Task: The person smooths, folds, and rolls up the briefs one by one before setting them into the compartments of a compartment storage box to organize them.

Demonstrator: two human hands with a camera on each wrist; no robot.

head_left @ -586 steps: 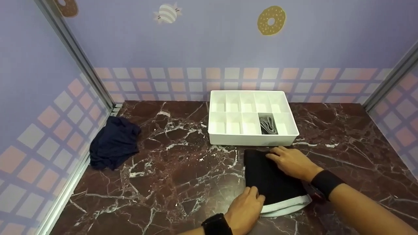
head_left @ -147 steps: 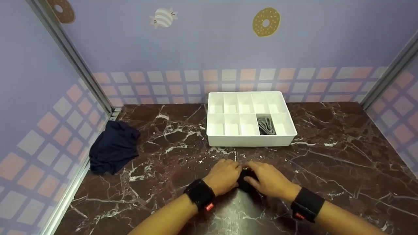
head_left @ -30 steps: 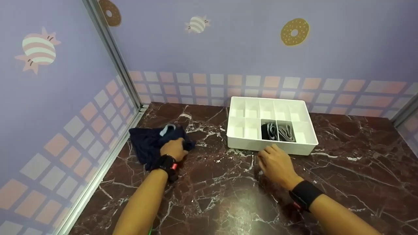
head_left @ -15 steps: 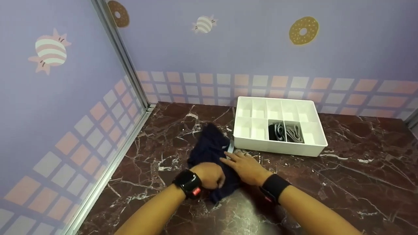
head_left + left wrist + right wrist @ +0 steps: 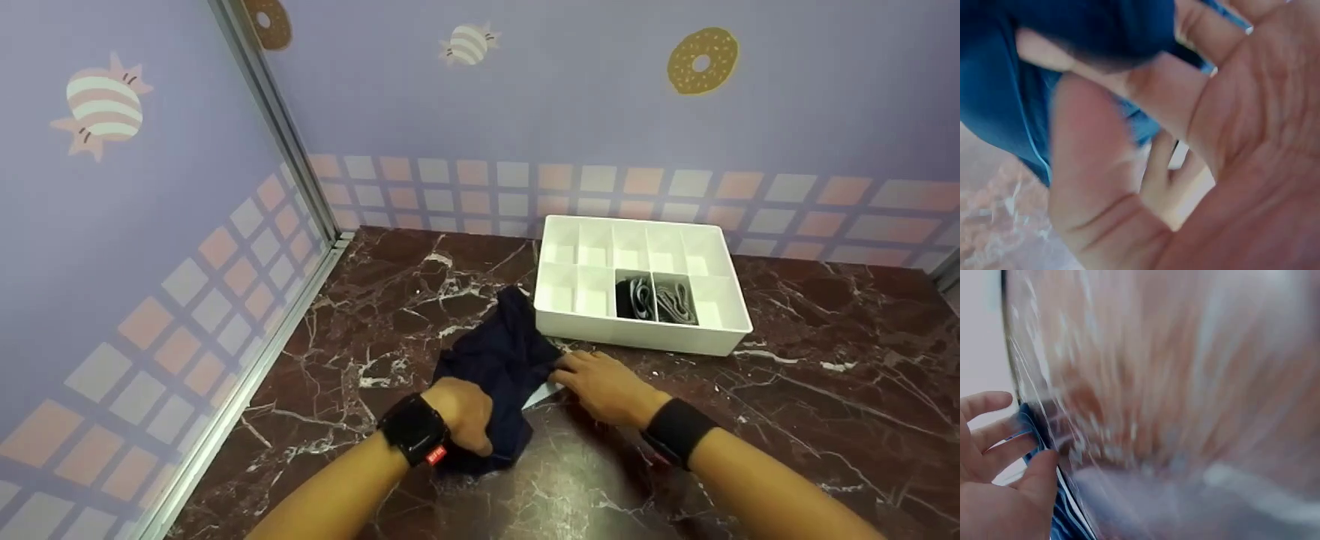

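Head view: the dark navy garment (image 5: 499, 367) now lies crumpled on the marble table (image 5: 787, 420) just in front of the near-left corner of the white divided tray (image 5: 720, 341). A second ago it was bunched at about 9 o'clock near the left wall; it has since been dragged across to the middle. The left hand (image 5: 466, 414) sits at the cloth's 7 o'clock edge with its fingers curled into the fabric, gripping it. The right hand (image 5: 604, 384) is at the cloth's 3 o'clock edge, fingers reaching onto a pale strip of waistband; half a second ago it lay more on top of the cloth, so it has slid outward toward the edge. In the tray, two front-row compartments hold a black roll (image 5: 632, 296) and a grey roll (image 5: 675, 298) side by side; five seconds ago only the grey one was there. I judge that the second piece is stowed and the last loose garment is now being spread for folding.

Left wrist view: very close and blurred. The palm and fingers (image 5: 1100, 185) fill the frame, with blue cloth (image 5: 1010, 107) at 10 o'clock caught between thumb and fingers, which supports the grip.

Right wrist view: heavy motion blur over the marble. The fingers (image 5: 994, 439) at 8 o'clock lie fairly straight, their tips on a blue, light-edged hem (image 5: 1044, 450); whether they pinch it or only press it, I cannot tell.
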